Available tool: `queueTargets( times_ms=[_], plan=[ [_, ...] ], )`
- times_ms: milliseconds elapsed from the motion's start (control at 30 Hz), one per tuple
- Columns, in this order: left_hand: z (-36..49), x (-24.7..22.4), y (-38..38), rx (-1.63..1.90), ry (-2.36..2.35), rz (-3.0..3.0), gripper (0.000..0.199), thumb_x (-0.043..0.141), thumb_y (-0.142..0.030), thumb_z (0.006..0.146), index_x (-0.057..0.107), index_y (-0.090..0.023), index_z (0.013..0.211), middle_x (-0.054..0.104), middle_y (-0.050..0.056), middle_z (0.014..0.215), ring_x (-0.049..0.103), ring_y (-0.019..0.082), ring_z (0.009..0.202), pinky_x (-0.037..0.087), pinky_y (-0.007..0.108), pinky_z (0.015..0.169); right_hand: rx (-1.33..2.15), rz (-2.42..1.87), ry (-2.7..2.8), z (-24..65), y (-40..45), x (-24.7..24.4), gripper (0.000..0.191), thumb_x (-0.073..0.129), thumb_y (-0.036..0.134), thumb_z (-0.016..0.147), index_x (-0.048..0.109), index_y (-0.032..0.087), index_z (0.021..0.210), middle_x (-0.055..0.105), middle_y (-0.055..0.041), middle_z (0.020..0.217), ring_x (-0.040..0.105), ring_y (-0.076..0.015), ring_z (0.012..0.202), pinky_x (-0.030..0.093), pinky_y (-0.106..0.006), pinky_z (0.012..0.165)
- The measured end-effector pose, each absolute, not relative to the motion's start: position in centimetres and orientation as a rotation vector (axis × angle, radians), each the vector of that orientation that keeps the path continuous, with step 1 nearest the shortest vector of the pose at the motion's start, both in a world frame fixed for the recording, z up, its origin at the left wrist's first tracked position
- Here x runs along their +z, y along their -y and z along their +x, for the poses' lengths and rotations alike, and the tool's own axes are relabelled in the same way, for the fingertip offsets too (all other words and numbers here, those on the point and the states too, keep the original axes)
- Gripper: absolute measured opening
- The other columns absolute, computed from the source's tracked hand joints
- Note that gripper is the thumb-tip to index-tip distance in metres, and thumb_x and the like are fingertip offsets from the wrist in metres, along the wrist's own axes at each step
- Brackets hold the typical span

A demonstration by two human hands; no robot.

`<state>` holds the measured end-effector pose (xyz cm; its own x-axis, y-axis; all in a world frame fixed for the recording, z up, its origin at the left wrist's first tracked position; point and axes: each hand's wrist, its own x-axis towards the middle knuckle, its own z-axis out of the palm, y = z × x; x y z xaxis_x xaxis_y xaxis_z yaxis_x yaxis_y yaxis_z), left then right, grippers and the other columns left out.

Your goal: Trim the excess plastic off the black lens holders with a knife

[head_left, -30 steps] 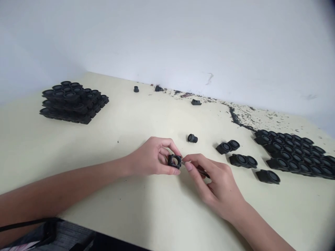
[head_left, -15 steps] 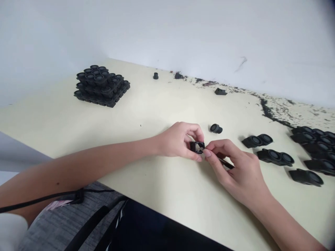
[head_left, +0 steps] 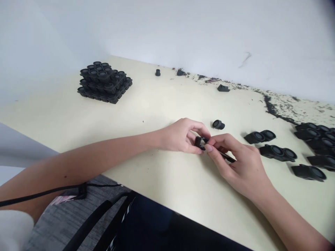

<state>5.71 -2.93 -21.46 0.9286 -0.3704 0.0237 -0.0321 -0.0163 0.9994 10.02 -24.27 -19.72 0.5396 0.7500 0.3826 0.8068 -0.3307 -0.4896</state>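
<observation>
Between thumb and fingers, my left hand (head_left: pixel 183 136) grips a small black part (head_left: pixel 199 142) with an opening through it. My right hand (head_left: pixel 235 160) pinches a thin dark tool (head_left: pixel 227 157), whose tip end is hidden by the fingertips at the black part. Both hands meet just above the pale yellow table (head_left: pixel 162 177). Beyond my right hand lies a loose black round piece (head_left: pixel 218 124) on its side. To the right of that hand are black blocks with round lens-like tops (head_left: pixel 277 152).
Stacked black parts (head_left: pixel 104 82) stand at the back left. A small black cylinder (head_left: pixel 157 72) and a black block (head_left: pixel 223 88) lie toward the wall. Dark shavings (head_left: pixel 272 106) run along the back edge. More black blocks (head_left: pixel 320 143) crowd the far right.
The view has shifted slightly. The black part in my left hand has turned a little, and its opening looks narrower. Both hands keep their grips.
</observation>
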Motion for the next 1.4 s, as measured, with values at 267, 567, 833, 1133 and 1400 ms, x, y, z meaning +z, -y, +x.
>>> queueTargets(
  times_ms=[267,567,833,1133,1400],
  plan=[
    [5.22,-21.11,3.06,-0.317,0.225,1.598,0.05,0.083,-0.025,0.073,0.064,-0.015,0.118,0.073,0.01,0.096,0.074,0.019,0.088,0.06,0.027,0.082,-0.007,-2.07,1.239,10.04,24.42,-19.16,0.002,0.057,0.02,0.094,0.058,0.019,0.095,0.061,0.0046,0.075,0.051,-0.0025,0.059,0.041,-0.016,0.056],
    [5.34,-21.1,3.42,-0.254,0.129,1.587,0.053,0.092,-0.029,0.06,0.058,-0.015,0.098,0.069,0.003,0.083,0.068,0.011,0.072,0.055,0.017,0.064,0.158,-2.049,1.228,10.09,24.81,-19.5,0.005,0.057,0.023,0.092,0.053,0.02,0.095,0.057,0.0075,0.068,0.04,-0.0039,0.054,0.033,-0.019,0.052],
    [5.17,-21.14,3.35,-0.272,0.19,1.529,0.05,0.091,-0.028,0.063,0.058,-0.015,0.098,0.067,0.002,0.083,0.067,0.011,0.074,0.054,0.019,0.067,0.149,-2.061,1.21,9.91,24.83,-19.53,0.006,0.055,0.025,0.094,0.053,0.02,0.095,0.061,0.0072,0.07,0.043,-0.0029,0.052,0.033,-0.018,0.051],
    [4.99,-20.79,3.46,-0.296,0.067,1.559,0.052,0.092,-0.031,0.062,0.057,-0.016,0.097,0.065,0.0,0.079,0.067,0.012,0.075,0.054,0.021,0.068,0.033,-2.06,1.188,9.94,25.0,-19.61,0.006,0.054,0.023,0.094,0.055,0.017,0.093,0.057,0.0041,0.065,0.043,-0.0044,0.051,0.032,-0.019,0.051],
    [4.77,-20.71,3.61,-0.274,0.037,1.638,0.051,0.091,-0.033,0.062,0.058,-0.016,0.097,0.065,0.0,0.076,0.064,0.011,0.073,0.051,0.02,0.065,-0.038,-2.141,1.092,10.02,24.8,-19.81,0.009,0.054,0.025,0.093,0.056,0.016,0.091,0.056,0.0039,0.061,0.041,-0.0051,0.048,0.031,-0.019,0.049]
  ],
)
